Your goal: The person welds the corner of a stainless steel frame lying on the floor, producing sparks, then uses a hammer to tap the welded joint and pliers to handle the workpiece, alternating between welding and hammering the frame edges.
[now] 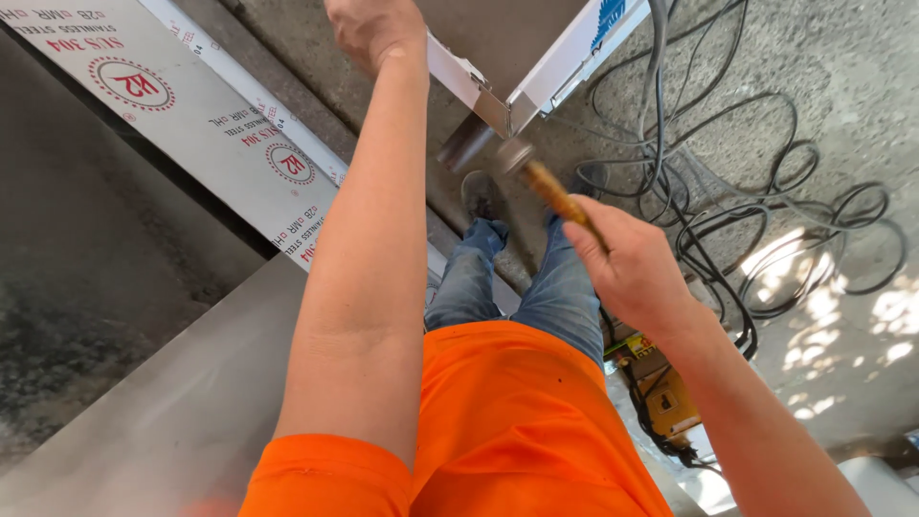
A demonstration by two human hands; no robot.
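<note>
The right hand [637,273] is clenched on a hammer [546,187], handle running up-left, blurred head just below the frame corner [498,110]. The left hand [373,29] grips the frame's upper bar. The corner looks joined; hammering seems midway. Cables [747,182] coil on the floor.

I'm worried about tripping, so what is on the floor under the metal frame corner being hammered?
Under the metal frame corner lie concrete floor, tangled black cables and the person's shoes. The legs and right hand cover the floor nearer the body.
</note>
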